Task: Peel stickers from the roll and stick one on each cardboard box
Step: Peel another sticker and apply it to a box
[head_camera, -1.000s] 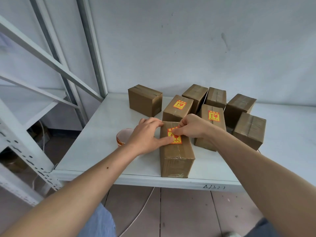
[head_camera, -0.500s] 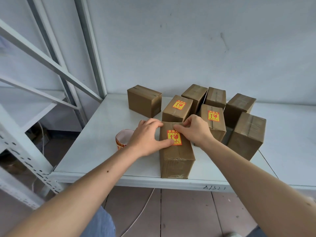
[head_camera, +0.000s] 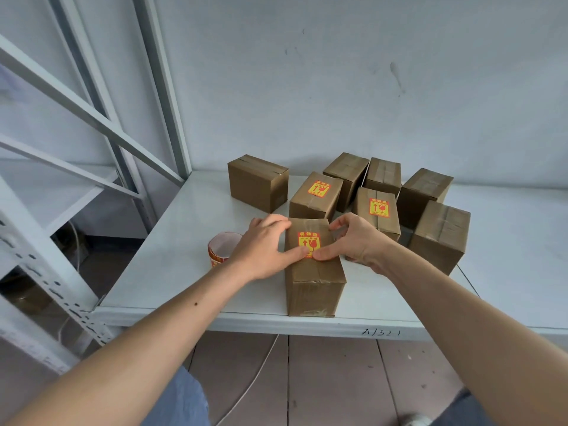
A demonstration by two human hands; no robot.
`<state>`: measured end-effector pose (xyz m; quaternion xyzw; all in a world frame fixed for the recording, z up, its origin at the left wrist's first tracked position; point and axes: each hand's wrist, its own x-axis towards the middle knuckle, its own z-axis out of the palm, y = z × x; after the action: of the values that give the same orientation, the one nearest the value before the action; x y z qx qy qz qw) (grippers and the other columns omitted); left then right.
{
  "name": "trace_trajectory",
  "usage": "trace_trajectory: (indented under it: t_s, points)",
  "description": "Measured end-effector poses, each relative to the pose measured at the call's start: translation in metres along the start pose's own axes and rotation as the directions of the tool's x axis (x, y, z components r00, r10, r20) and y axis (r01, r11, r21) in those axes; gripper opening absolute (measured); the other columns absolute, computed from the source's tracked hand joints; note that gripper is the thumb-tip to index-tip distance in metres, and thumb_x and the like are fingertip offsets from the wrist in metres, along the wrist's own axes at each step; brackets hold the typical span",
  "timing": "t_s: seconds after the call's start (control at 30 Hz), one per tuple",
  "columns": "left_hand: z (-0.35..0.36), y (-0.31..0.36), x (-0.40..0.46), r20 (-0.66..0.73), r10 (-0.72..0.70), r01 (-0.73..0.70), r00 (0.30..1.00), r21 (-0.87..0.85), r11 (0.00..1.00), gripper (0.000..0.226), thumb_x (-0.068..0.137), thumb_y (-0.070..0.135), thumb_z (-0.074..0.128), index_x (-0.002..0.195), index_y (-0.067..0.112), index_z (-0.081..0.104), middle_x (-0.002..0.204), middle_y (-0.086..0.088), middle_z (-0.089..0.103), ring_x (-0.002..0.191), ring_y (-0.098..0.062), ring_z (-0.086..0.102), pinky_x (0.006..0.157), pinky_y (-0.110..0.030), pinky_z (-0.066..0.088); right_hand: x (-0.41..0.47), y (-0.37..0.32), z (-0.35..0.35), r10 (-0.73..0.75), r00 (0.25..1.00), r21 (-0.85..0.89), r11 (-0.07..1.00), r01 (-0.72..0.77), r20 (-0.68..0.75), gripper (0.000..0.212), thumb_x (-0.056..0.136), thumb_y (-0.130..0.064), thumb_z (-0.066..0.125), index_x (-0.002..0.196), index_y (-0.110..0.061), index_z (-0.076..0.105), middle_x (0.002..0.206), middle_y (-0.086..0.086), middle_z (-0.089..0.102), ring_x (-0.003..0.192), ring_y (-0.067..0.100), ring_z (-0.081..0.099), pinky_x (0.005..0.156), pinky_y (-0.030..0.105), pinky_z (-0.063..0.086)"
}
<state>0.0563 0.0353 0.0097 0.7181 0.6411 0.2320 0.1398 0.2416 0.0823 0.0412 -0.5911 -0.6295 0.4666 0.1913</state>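
Soft, even, cool light gives only weak shadows and no glare; the white metal shelf frame [head_camera: 46, 272] at left bends and blurs.

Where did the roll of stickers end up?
The sticker roll stands on the white shelf, to the left of the nearest box and partly hidden behind the left hand.

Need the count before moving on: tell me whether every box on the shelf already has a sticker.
No: only three boxes show a sticker; the far-left box has a bare top.
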Motion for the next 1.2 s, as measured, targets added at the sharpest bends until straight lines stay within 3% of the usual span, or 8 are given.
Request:
trace_trajectory:
  t_s: [0.27,0.4,0.5,0.6,0.77,0.9,1.07,1.2]
  points:
    - [-0.005,0.007,-0.002,0.116,-0.034,0.031,0.993,0.027,0.999,0.086,0.082,0.061,0.058,0.149,0.017,0.027,0.155,0.004,0.025,0.14,-0.022,0.019,0.11,-0.04,0.028,0.008,0.004,0.018,-0.143,0.95,-0.167,0.981,0.099,-0.278,0.046,0.081,-0.038,0.074,0.115,-0.017,0.052,0.109,0.002,0.06,0.091,0.013,0.058,0.067,0.024,0.052]
    - [-0.009,-0.001,-0.005,0.058,-0.015,0.015,0.998,-0.001,1.0,0.077,0.086,0.06,0.054,0.147,0.019,0.033,0.154,0.004,0.03,0.14,-0.02,0.023,0.109,-0.038,0.029,-0.01,0.004,0.009,-0.241,0.965,-0.272,0.94,0.205,-0.104,0.054,0.079,-0.047,0.073,0.12,-0.021,0.049,0.115,0.0,0.052,0.096,0.013,0.054,0.065,0.02,0.047]
    - [-0.016,-0.016,-0.004,-0.112,-0.041,0.033,0.993,-0.066,0.997,0.06,0.089,0.056,0.052,0.136,0.018,0.049,0.143,0.003,0.045,0.133,-0.019,0.036,0.105,-0.038,0.037,-0.024,0.008,0.0,-0.286,0.951,-0.468,0.829,0.307,0.118,0.074,0.063,-0.067,0.074,0.124,-0.034,0.047,0.131,-0.002,0.035,0.12,0.017,0.04,0.096,0.035,0.046]
    - [-0.029,-0.032,-0.005,-0.14,-0.091,0.094,0.986,0.011,0.996,0.059,0.08,0.053,0.063,0.127,0.02,0.055,0.13,0.0,0.052,0.122,-0.02,0.047,0.099,-0.039,0.044,-0.024,0.01,-0.001,-0.264,0.941,-0.56,0.756,0.337,0.211,0.084,0.06,-0.061,0.081,0.131,-0.039,0.041,0.14,-0.003,0.026,0.13,0.019,0.024,0.11,0.043,0.034]
    - [-0.035,-0.036,-0.022,0.138,-0.188,0.152,0.972,0.236,0.96,0.098,0.052,0.06,0.084,0.132,0.025,0.041,0.125,0.004,0.049,0.114,-0.018,0.046,0.094,-0.037,0.046,-0.01,0.004,0.004,-0.315,0.94,-0.626,0.709,0.325,0.131,0.084,0.065,-0.06,0.079,0.136,-0.035,0.042,0.14,0.001,0.031,0.131,0.022,0.028,0.107,0.042,0.035]
    - [-0.028,-0.043,-0.024,0.086,-0.152,0.122,0.985,0.285,0.951,0.091,0.055,0.055,0.085,0.13,0.025,0.042,0.125,0.005,0.053,0.113,-0.018,0.05,0.093,-0.036,0.047,0.002,-0.004,0.008,-0.33,0.942,-0.667,0.691,0.28,0.054,0.086,0.065,-0.061,0.077,0.138,-0.03,0.044,0.138,0.003,0.038,0.129,0.023,0.034,0.103,0.043,0.042]
    - [-0.039,-0.049,-0.004,-0.01,-0.146,0.146,0.989,0.067,0.987,0.076,0.066,0.066,0.071,0.126,0.024,0.05,0.115,0.008,0.059,0.098,-0.012,0.057,0.088,-0.036,0.05,0.022,-0.01,0.01,-0.389,0.92,-0.717,0.653,0.245,-0.04,0.074,0.072,-0.056,0.075,0.134,-0.025,0.049,0.137,0.001,0.046,0.124,0.022,0.042,0.089,0.038,0.05]
    - [-0.046,-0.059,0.028,-0.068,-0.161,0.163,0.985,0.016,0.987,0.063,0.076,0.062,0.065,0.124,0.024,0.051,0.118,0.006,0.06,0.104,-0.015,0.056,0.09,-0.04,0.05,0.044,-0.016,0.006,-0.431,0.896,-0.767,0.609,0.202,-0.106,0.059,0.079,-0.05,0.072,0.128,-0.023,0.052,0.131,0.0,0.055,0.12,0.022,0.048,0.085,0.035,0.05]
